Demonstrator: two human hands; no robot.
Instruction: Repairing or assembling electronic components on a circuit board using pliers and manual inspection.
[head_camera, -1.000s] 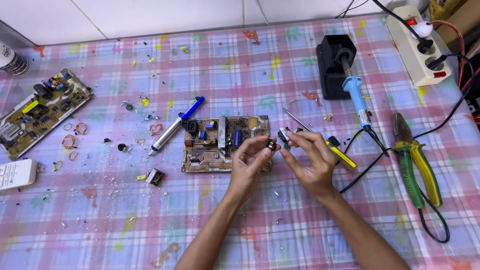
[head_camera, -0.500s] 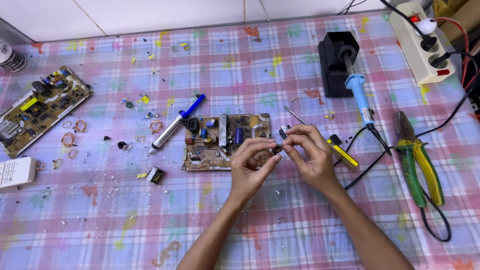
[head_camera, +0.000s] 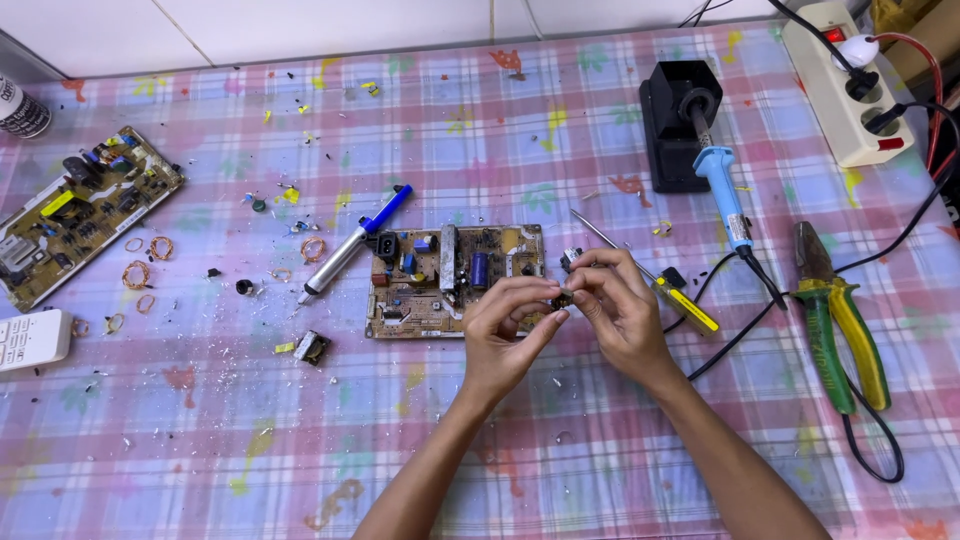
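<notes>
My left hand (head_camera: 505, 335) and my right hand (head_camera: 622, 310) meet fingertip to fingertip over a small dark electronic part (head_camera: 562, 298), pinching it together just right of a tan circuit board (head_camera: 450, 280). The board lies flat on the checked tablecloth and carries a grey heat sink, a blue capacitor and a black socket. A screwdriver with a yellow and black handle (head_camera: 680, 300) lies under and behind my right hand, its shaft pointing up-left. The part is mostly hidden by my fingers.
A blue and silver desoldering pump (head_camera: 352, 245) lies left of the board. A blue soldering iron (head_camera: 725, 200) rests in a black stand (head_camera: 675, 125). Green and yellow pliers (head_camera: 840, 320), a power strip (head_camera: 845, 80), a second circuit board (head_camera: 75, 215), copper wire rings (head_camera: 145, 265), a white remote (head_camera: 30, 340).
Both hands have dropped slightly toward me and closed tighter together on the small part. Nothing else on the table has moved.
</notes>
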